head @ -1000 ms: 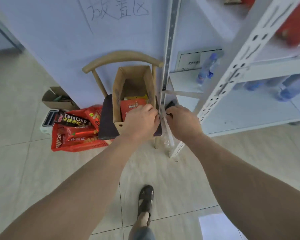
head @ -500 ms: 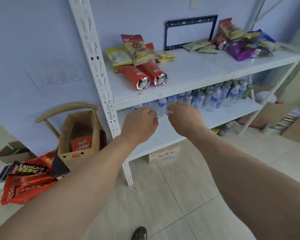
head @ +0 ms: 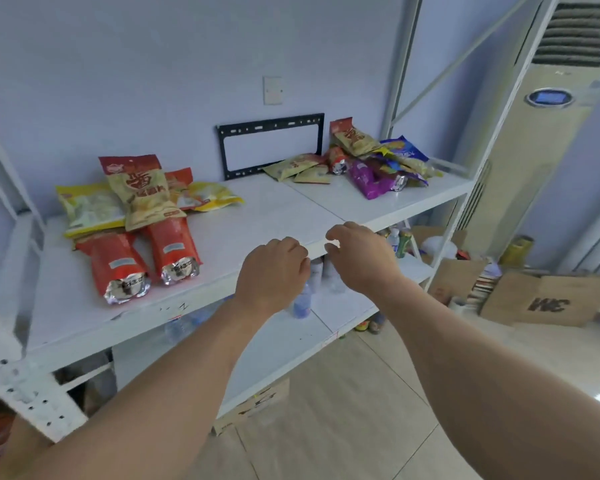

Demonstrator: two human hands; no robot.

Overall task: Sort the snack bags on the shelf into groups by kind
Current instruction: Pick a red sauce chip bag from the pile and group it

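Note:
A white shelf [head: 257, 216] holds two heaps of snack bags. On its left lie two red bags [head: 116, 263] with silver ends, a beige bag with a red top [head: 142, 195] and yellow bags [head: 87, 209]. On its right lie beige bags [head: 298, 166], a purple bag [head: 368, 176] and blue-and-yellow bags [head: 400, 150]. My left hand [head: 271, 271] and my right hand [head: 361, 254] hover side by side at the shelf's front edge, between the heaps. Both have loosely curled fingers and hold nothing.
Water bottles [head: 302, 299] stand on the lower shelf under my hands. A black metal frame [head: 271, 145] leans on the wall behind. A tall air conditioner [head: 534, 133] and cardboard boxes [head: 548, 299] stand at the right. Perforated shelf posts [head: 25, 386] rise at the left.
My view has swung from the chair and box at the left up to the snack shelf. Both hands have risen together to the shelf's front edge, still holding nothing.

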